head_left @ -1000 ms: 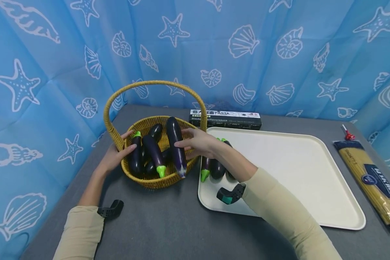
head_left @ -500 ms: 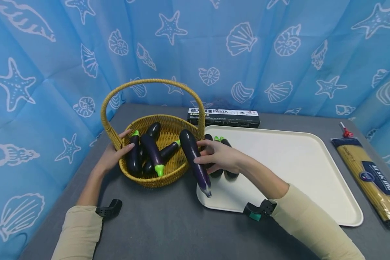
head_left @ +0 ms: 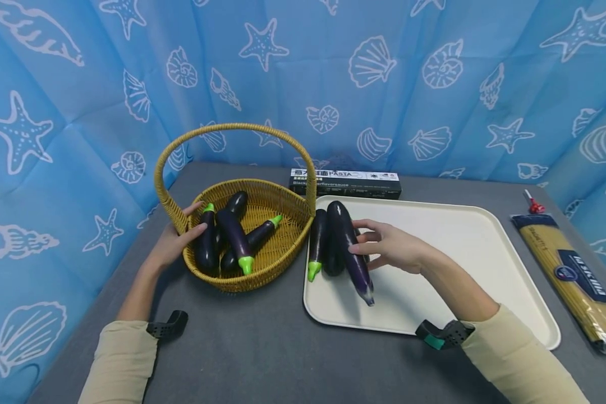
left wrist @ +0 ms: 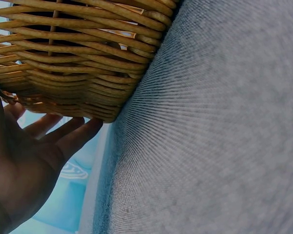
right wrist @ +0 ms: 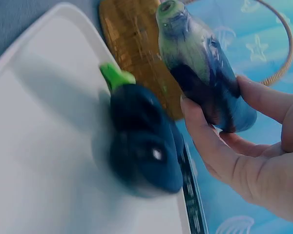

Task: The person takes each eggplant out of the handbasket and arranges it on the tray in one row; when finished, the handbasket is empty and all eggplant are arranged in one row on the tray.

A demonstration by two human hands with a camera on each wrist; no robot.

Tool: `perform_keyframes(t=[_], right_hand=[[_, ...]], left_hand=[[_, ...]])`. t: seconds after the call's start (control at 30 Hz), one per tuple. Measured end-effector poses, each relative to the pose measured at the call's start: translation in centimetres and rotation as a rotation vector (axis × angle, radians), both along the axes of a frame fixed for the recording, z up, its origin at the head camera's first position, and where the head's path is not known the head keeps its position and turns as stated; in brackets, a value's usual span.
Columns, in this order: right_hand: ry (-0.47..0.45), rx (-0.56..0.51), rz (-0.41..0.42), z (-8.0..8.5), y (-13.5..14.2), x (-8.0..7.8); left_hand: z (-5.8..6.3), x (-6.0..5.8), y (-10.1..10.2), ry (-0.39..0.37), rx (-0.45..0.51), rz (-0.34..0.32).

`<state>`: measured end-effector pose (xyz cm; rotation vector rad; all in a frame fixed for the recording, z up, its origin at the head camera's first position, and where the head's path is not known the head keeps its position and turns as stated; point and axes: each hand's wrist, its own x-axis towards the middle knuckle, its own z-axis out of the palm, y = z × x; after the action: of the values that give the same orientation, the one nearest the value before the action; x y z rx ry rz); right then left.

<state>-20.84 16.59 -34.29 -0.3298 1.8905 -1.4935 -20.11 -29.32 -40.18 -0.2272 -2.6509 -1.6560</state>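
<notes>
My right hand [head_left: 391, 247] pinches a long dark purple eggplant [head_left: 350, 252] between thumb and fingers, holding it over the left part of the white tray [head_left: 464, 269]. Beneath it, more eggplants lie on the tray; one with a green stem [head_left: 317, 241] shows at the left edge, the others partly hidden. In the right wrist view the held eggplant [right wrist: 200, 68] has a pale, scuffed end. My left hand [head_left: 174, 241] grips the left side of the wicker basket [head_left: 283, 261], thumb over the rim and fingers [left wrist: 80, 136] against the outer weave. Several eggplants [head_left: 237, 235] lie inside the basket.
A black pasta box [head_left: 345, 184] stands behind the tray. At the far right lie a bag of spaghetti [head_left: 568, 278] and a small red-wrapped item [head_left: 535, 206]. The basket's tall handle [head_left: 237, 128] arches upward. A blue shell-patterned curtain [head_left: 293, 84] hangs behind the grey table [head_left: 262, 348].
My right hand has carried the eggplant from above the basket rightward to above the tray. My left hand has stayed at the basket's rim.
</notes>
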Motion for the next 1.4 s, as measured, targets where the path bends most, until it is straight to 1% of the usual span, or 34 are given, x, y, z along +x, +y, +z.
perform_keyframes(t=[0.17,0.33,0.5,0.63,0.87,1.03,1.23,1.4], right_hand=[[-0.006,-0.002,-0.056,-0.1,2.0,-0.8],[0.0,-0.002,-0.088,-0.7,3.4,-1.7],[-0.02,0.018,-0.136,-1.7,4.1,-2.6],[-0.024,0.047,-0.159,-2.5,4.3,-3.3],[-0.046,0.101,-0.184,-3.4,4.1,-4.2],[-0.058,0.147,-0.193,-3.8,4.0,-4.4],[-0.018,0.194,-0.159,-3.8,3.9,-4.5],[-0.005,0.237,-0.158,-3.8,3.9,-4.6]], left_hand=[[0.0,-0.1,-0.1,0.004,0.007,-0.005],[0.0,0.0,0.0,0.023,0.009,-0.012],[0.0,0.1,0.1,0.027,0.005,-0.012],[0.0,0.2,0.1,0.023,0.003,-0.008],[0.0,0.2,0.1,0.035,0.011,-0.011],[0.0,0.2,0.2,0.024,0.014,-0.012],[0.0,0.2,0.2,0.023,0.008,-0.007],[-0.2,0.0,0.0,0.02,0.015,-0.01]])
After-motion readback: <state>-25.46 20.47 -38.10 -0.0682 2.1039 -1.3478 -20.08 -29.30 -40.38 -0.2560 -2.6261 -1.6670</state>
